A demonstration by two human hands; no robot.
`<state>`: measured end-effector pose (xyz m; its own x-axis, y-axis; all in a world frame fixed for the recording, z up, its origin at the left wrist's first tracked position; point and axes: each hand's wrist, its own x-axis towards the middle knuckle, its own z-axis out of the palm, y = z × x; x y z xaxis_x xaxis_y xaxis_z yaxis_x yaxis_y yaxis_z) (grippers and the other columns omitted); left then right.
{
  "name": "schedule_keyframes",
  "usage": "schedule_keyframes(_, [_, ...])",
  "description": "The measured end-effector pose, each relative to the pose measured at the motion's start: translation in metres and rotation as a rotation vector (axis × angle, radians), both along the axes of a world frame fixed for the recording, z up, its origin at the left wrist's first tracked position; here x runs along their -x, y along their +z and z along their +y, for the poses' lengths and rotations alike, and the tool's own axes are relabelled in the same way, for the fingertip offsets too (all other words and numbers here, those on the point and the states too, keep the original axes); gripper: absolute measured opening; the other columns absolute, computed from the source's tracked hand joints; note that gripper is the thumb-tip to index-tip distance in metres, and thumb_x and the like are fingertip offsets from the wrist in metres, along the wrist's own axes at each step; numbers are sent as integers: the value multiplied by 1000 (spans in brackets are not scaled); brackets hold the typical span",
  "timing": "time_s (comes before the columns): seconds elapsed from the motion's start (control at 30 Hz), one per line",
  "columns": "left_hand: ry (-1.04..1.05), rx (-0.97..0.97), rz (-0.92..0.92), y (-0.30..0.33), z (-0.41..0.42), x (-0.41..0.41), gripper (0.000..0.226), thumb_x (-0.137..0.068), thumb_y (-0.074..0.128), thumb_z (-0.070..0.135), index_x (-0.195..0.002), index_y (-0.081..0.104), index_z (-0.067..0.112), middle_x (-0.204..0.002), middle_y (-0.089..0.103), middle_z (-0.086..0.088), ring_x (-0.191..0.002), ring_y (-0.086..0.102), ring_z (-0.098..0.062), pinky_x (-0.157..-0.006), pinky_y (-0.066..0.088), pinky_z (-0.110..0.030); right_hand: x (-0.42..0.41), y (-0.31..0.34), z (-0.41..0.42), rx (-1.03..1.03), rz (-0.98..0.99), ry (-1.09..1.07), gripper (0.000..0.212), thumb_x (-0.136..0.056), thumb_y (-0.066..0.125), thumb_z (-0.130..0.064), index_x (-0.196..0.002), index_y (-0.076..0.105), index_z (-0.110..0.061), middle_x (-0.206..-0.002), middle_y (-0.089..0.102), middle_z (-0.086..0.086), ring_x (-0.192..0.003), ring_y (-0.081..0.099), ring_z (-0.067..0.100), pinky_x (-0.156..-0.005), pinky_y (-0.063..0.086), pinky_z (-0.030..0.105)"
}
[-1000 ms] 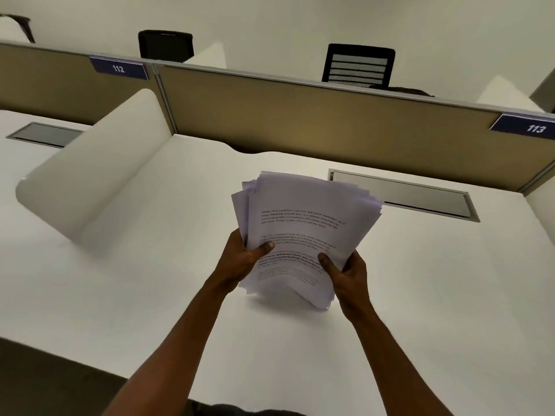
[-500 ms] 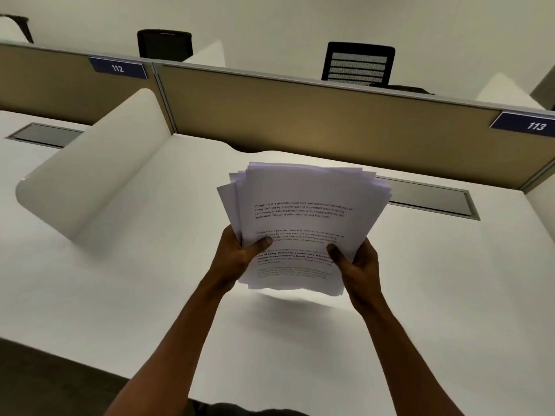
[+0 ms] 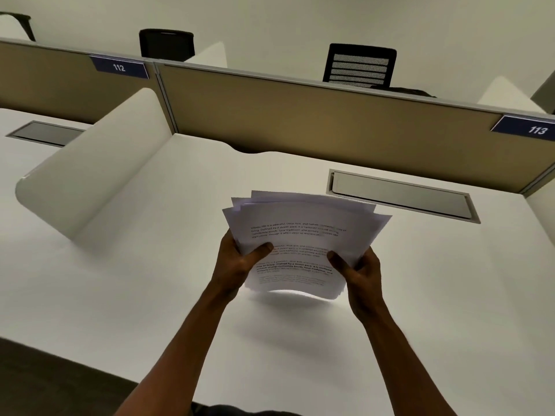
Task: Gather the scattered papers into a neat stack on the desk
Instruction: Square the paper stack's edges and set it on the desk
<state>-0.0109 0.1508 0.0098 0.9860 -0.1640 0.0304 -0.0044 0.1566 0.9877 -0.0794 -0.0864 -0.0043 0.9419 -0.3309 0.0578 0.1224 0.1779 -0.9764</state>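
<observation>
We grip the papers [image 3: 303,244] with both hands, just below the middle of the frame: our left hand [image 3: 237,265] clasps the sheaf's left edge with the thumb pressed on the printed top sheet, and our right hand [image 3: 359,270] clasps the right edge in the same way. The sheaf is held up off the white worktop [image 3: 150,280], tilted toward us, with its lower edge bowed and a soft shadow beneath it. The sheets are not squared; corners fan out at the upper left and upper right of the bundle. Behind the papers, toward the right of the frame, a grey cable hatch [image 3: 402,196] is set into the worktop. A white rounded divider [image 3: 87,172] slants across the left. Along the top runs a tan partition [image 3: 300,115] bearing blue labels, 112 [image 3: 119,67] at upper left and 113 [image 3: 534,129] at right, with black chairs [image 3: 360,66] beyond it.
</observation>
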Motion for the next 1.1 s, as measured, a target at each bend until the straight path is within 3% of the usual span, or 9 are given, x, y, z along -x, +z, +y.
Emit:
schedule_keyframes(0.07, [2, -20, -8, -3, 1, -2, 54, -72, 80, 15, -122, 60, 17, -113, 71, -6, -103, 69, -22, -78, 60, -30, -1, -1, -1, 3, 20, 8, 51, -72, 82, -23, -119, 63, -18, -114, 71, 8, -105, 68, 28, -82, 60, 43])
schedule_keyframes(0.23, [49, -92, 20, -12, -17, 5, 41, -71, 77, 17, -110, 66, 27, -105, 75, 1, -103, 70, -27, -82, 61, -40, -6, -10, 15, 74, 142, -83, 40, -78, 77, -2, -108, 66, -25, -106, 72, 5, -101, 67, 29, -87, 58, 56])
schedule_keyframes(0.4, [52, -83, -32, -4, -12, 1, 52, -69, 78, 23, -118, 63, 25, -110, 72, -2, -103, 69, -27, -83, 61, -47, -7, 3, 7, 95, 105, -84, 45, -69, 77, -19, -112, 67, -21, -105, 73, 4, -96, 69, 27, -83, 61, 48])
schedule_keyframes(0.53, [1, -100, -120, 1, -3, 1, 82, -72, 78, 25, -142, 37, 27, -125, 62, 2, -111, 63, -20, -79, 59, -30, -4, 11, 1, 148, 77, -76, 61, -67, 81, -34, -122, 62, -16, -108, 71, 5, -101, 68, 27, -82, 60, 46])
schedule_keyframes(0.73, [-20, -197, -133, 4, -21, 2, 85, -75, 77, 27, -147, 33, 29, -130, 56, -1, -116, 60, -24, -86, 61, -46, -10, 14, 11, 220, 77, -74, 63, -62, 84, -46, -118, 63, -25, -104, 74, -7, -95, 72, 15, -73, 62, 32])
schedule_keyframes(0.83, [18, -161, -138, 7, -16, -1, 78, -74, 76, 28, -143, 37, 27, -124, 60, 6, -113, 61, -21, -82, 62, -38, -11, 21, 5, 208, 43, -105, 61, -64, 83, -53, -112, 65, -21, -102, 75, -2, -93, 73, 17, -74, 61, 32])
schedule_keyframes(0.93, [22, -167, -176, 13, -10, 3, 81, -71, 75, 42, -141, 38, 28, -120, 56, 28, -107, 59, -3, -77, 58, -22, -9, 30, -3, 196, -42, -182, 75, -70, 68, -72, -113, 62, -10, -101, 70, -4, -93, 68, 11, -71, 55, 22])
schedule_keyframes(1.0, [13, -157, -180, 17, -14, 5, 81, -70, 76, 46, -141, 40, 30, -118, 55, 28, -105, 59, -1, -77, 58, -22, -8, 37, -1, 204, -77, -207, 76, -75, 54, -80, -106, 64, -12, -94, 67, -14, -85, 62, 1, -67, 50, 15])
schedule_keyframes(1.1, [47, -172, -209, 21, -23, 6, 72, -73, 75, 49, -136, 46, 30, -121, 57, 23, -109, 61, -6, -79, 58, -22, -12, 45, 12, 227, -32, -205, 55, -81, 36, -83, -84, 66, -37, -78, 64, -15, -71, 57, -2, -62, 45, 23])
